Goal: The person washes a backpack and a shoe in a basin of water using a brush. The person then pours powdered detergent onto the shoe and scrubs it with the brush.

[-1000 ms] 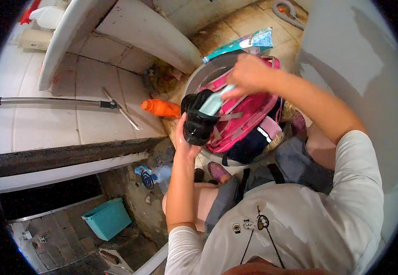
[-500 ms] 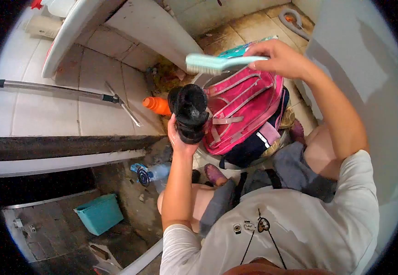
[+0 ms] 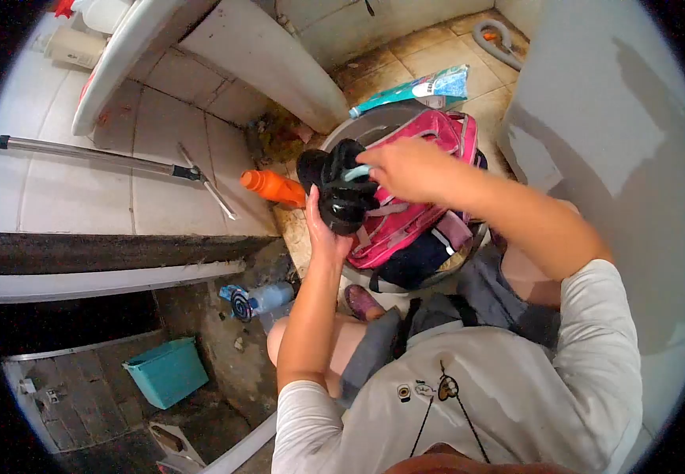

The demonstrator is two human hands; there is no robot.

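Raised over the basin, a wet black shoe [image 3: 342, 208] rests in my left hand [image 3: 325, 237], whose fingers close round its lower left side. My right hand [image 3: 409, 168] grips a pale turquoise scrubbing brush [image 3: 356, 172]. The brush's head is down inside the shoe's opening, so its bristles are hidden. Just below and behind, a pink backpack [image 3: 394, 225] with dark navy parts lies in a grey round basin [image 3: 386, 118]. An orange bottle [image 3: 273, 188] is on the floor to the left of the shoe.
A turquoise packet [image 3: 413, 91] lies beyond the basin. Near my left knee is a clear blue plastic bottle [image 3: 271, 297]. A metal pole [image 3: 90, 155] crosses the tiles at left, and a teal bin [image 3: 167, 373] stands lower left. A pale panel [image 3: 595, 158] rises at right.
My right hand has come down and left, bringing the brush from above the backpack into the shoe. The left hand has shifted slightly right with the shoe.
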